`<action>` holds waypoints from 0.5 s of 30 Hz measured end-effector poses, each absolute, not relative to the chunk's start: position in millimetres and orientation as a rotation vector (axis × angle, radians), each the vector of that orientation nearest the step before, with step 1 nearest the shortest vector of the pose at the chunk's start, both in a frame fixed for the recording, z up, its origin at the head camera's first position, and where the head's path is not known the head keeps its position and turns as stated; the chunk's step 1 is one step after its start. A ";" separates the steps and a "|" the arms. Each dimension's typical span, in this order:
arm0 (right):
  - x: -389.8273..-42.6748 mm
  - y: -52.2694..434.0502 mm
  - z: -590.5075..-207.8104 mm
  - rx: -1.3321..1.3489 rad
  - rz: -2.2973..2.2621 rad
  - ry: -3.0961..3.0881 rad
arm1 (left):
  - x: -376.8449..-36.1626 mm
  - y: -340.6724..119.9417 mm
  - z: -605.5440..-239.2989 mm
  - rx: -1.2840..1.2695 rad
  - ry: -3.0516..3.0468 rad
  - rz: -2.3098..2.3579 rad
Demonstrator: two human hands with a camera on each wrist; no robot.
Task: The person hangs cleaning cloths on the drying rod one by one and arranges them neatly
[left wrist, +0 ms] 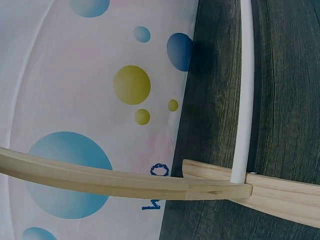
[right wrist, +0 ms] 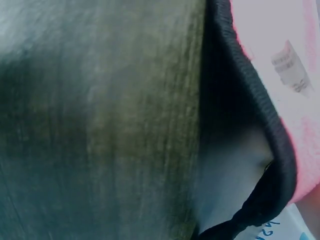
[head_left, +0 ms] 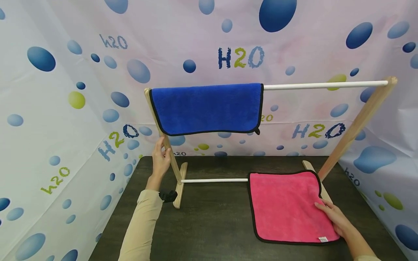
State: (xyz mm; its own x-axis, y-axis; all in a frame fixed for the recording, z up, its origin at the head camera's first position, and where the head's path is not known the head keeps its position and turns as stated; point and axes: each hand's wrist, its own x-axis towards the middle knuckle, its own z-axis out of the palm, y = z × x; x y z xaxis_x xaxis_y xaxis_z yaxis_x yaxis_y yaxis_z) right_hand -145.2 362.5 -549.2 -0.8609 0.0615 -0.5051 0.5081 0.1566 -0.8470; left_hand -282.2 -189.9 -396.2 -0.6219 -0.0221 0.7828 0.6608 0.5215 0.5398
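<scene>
Here the rack's left wooden upright (head_left: 166,148) is grasped by the left hand (head_left: 161,159), while the right hand (head_left: 336,217) lies flat on the pink towel (head_left: 287,204), spread on the table (head_left: 212,224) beneath the rack's rail (head_left: 326,85). For a clean lift, the towel is best pinched at its near edge.

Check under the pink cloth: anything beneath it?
The pink cloth lies flat on the dark table, and its far edge covers the right end of the rack's lower white rod. The right hand rests on its right edge. Anything else underneath is covered.
</scene>
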 end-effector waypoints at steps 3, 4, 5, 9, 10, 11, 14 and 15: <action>-146.4 361.8 -547.0 0.522 -1.783 2.053 | -281.7 -191.2 -395.9 -0.519 -1.994 -1.134; -146.7 361.5 -546.4 0.522 -1.791 2.048 | -281.6 -191.4 -395.8 -0.520 -1.995 -1.134; -146.9 361.3 -545.8 0.523 -1.797 2.040 | -281.5 -191.6 -395.7 -0.520 -1.995 -1.134; -147.4 362.0 -542.1 0.481 -1.856 2.000 | -281.3 -192.0 -395.5 -0.518 -2.001 -1.138; -147.5 362.4 -540.6 0.467 -1.895 1.976 | -281.4 -192.0 -395.4 -0.518 -2.003 -1.139; -147.5 362.8 -538.8 0.440 -1.937 1.953 | -281.5 -192.0 -395.2 -0.518 -2.005 -1.140; -149.6 362.5 -531.3 0.309 -2.102 1.853 | -281.8 -192.2 -395.1 -0.520 -2.005 -1.140; -150.6 361.8 -528.2 0.252 -2.155 1.813 | -281.9 -192.2 -395.2 -0.522 -2.004 -1.137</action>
